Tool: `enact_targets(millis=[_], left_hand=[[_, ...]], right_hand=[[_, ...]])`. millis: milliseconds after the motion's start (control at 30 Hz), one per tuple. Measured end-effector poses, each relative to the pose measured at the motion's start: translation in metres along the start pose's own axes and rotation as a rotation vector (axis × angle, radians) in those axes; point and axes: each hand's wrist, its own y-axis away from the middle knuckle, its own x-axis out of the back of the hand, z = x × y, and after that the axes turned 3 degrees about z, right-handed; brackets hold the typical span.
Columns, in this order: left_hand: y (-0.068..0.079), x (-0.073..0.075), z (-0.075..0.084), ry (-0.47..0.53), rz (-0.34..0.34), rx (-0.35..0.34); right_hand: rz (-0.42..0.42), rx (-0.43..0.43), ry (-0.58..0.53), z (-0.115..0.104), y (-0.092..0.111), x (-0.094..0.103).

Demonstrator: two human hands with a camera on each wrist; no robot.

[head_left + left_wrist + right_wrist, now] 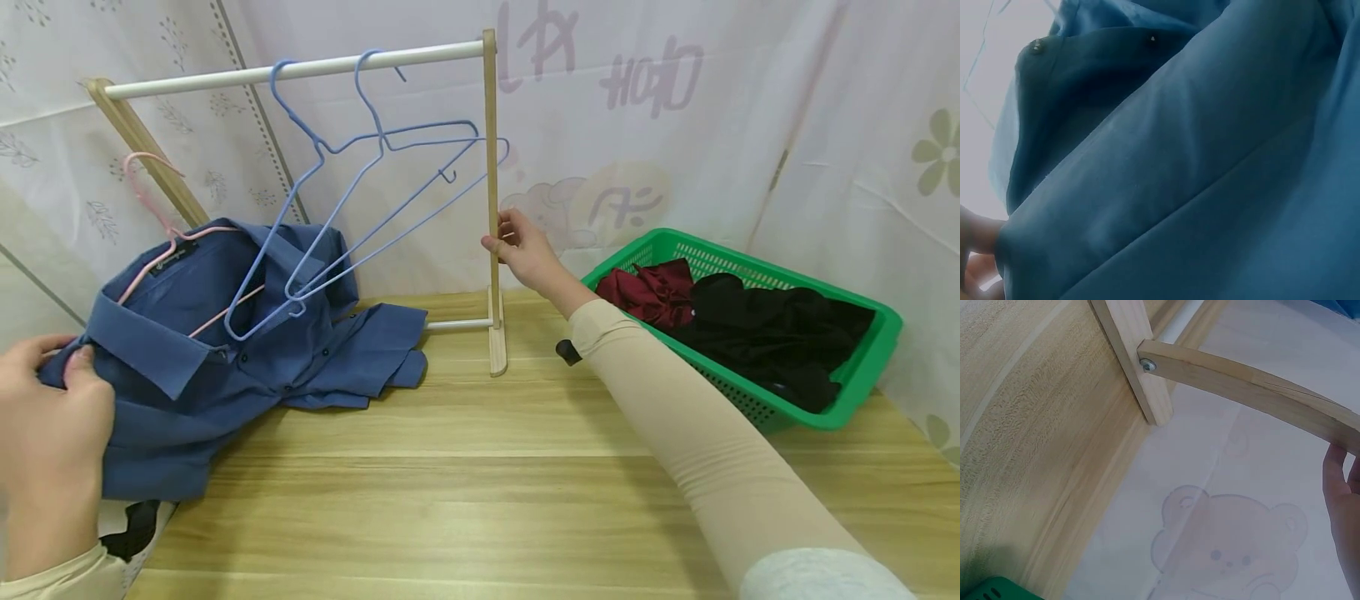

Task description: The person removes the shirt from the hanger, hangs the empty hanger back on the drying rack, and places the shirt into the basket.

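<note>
A blue button-up shirt (247,367) lies at the left, partly on the table, with a pink hanger (168,229) inside its neck. My left hand (56,408) pinches the shirt at the shoulder beside the collar; in the left wrist view blue cloth (1179,175) fills most of the picture. My right hand (525,250) grips the right wooden post of the clothes rack (492,167), thumb in front. The right wrist view shows its fingers against the post (1241,381). Two blue hangers (375,142) hang from the white rail, in front of part of the shirt.
A green basket (862,367) stands on the right side of the wooden table (450,500), holding a dark red garment (652,292) and black clothing (772,333). A printed curtain (825,125) hangs behind. The rack's foot (498,350) rests near the table's back edge.
</note>
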Motion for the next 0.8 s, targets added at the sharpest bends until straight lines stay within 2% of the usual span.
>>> enact_targets(millis=[167,300,533,700,800], left_hand=[[0.012,0.002,-0.009,-0.029,-0.021,-0.033],[0.017,0.001,-0.024,-0.055,-0.058,-0.001],[0.027,0.001,-0.055,-0.051,-0.081,0.12],[0.036,0.004,-0.068,0.009,-0.094,0.187],[0.042,0.006,-0.075,0.069,-0.077,0.23]], right_hand=[[0.001,-0.002,-0.011,0.001,-0.001,-0.001],[0.001,-0.001,-0.02,0.002,-0.001,-0.001],[-0.005,0.005,-0.019,0.0,0.001,0.0],[-0.011,0.015,-0.036,0.002,0.002,0.001],[-0.01,0.023,-0.05,0.002,0.003,0.002]])
